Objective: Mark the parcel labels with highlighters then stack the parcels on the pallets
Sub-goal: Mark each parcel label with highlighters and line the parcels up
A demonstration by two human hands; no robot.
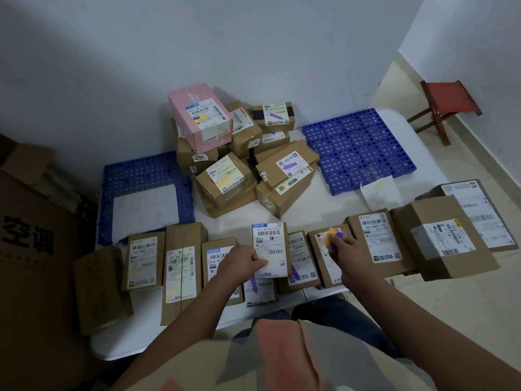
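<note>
A row of brown cardboard parcels lies along the near edge of the white table point(239, 221). My left hand point(244, 262) grips the lower left corner of a parcel with a large white label point(270, 249), which carries a yellow mark by my fingers. My right hand point(342, 246) holds two highlighters point(332, 235), one yellow and one purple, above a small brown parcel point(324, 261). Two blue perforated pallets lie on the table, the left pallet point(141, 176) and the right pallet point(358, 148). Between them stands a pile of marked parcels with a pink box point(200, 119) on top.
A big cardboard carton point(33, 249) stands at the left of the table. A white sheet lies on the left pallet, and another paper point(380, 193) lies by the right pallet. A red stool point(445, 108) stands on the tiled floor at the back right. White walls close the back.
</note>
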